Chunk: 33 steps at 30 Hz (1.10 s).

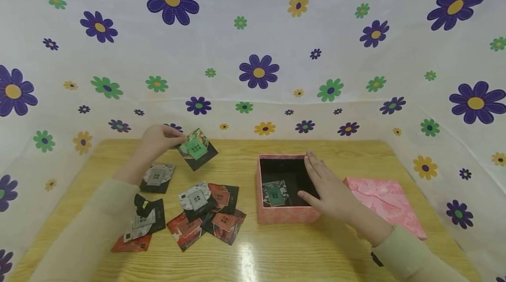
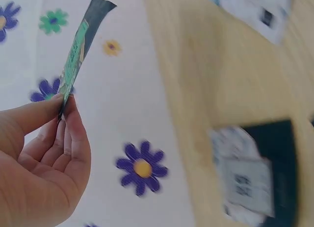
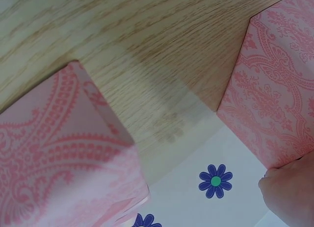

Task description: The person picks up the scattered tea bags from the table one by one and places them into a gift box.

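Between thumb and fingers, my left hand (image 1: 158, 139) pinches a small square sachet (image 1: 197, 149) with a green label and dark lower part, held up over the back left of the table. In the left wrist view this sachet (image 2: 81, 50) appears nearly edge-on. My right hand (image 1: 330, 189) rests along the right rim of a pink patterned box (image 1: 282, 215), fingers fairly straight and thumb over the opening. Inside the black interior lies one sachet with a teal label (image 1: 276, 194). The right wrist view shows the box's outer wall (image 3: 274, 85) with part of the hand at its edge.
A pink lid with a bow (image 1: 381, 198) lies right of the box. Several red and grey sachets (image 1: 227, 225) overlap left of the box. More lie beside the left forearm, including a grey-labelled one (image 1: 158, 176). Flowered cloth (image 1: 276, 31) surrounds the wooden table (image 1: 213, 269).
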Each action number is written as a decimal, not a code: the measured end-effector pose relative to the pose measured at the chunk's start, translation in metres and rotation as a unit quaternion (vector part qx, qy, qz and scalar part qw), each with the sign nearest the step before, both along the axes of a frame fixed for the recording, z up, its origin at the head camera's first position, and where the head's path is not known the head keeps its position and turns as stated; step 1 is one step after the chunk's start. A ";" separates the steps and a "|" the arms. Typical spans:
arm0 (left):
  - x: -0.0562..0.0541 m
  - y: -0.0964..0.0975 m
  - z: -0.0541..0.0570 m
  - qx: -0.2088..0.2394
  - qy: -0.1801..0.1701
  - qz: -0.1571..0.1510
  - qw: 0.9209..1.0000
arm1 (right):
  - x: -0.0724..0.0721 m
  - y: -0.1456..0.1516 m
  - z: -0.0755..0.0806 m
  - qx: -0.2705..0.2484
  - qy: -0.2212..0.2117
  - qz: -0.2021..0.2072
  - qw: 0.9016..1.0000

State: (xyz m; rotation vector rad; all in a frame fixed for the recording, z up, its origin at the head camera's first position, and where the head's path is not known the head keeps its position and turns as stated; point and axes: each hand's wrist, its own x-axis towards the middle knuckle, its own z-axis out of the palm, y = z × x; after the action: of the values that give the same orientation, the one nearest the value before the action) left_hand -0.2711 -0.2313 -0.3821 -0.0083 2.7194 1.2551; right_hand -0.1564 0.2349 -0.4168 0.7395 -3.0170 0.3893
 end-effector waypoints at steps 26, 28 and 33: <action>0.021 0.172 0.030 0.012 0.038 -0.162 0.986 | 0.001 0.001 -0.003 -0.002 0.003 0.001 1.000; 0.022 0.182 0.027 0.009 0.038 -0.172 0.984 | 0.001 0.000 -0.003 -0.005 0.005 -0.001 1.000; 0.025 0.202 0.019 0.012 0.042 -0.205 0.978 | 0.001 0.000 -0.001 -0.010 0.003 -0.001 1.000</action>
State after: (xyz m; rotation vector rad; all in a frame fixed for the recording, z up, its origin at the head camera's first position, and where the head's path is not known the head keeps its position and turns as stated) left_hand -0.2457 -0.0290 -0.3631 0.5892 2.5844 1.1814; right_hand -0.1558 0.2349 -0.4179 0.7357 -3.0024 0.4165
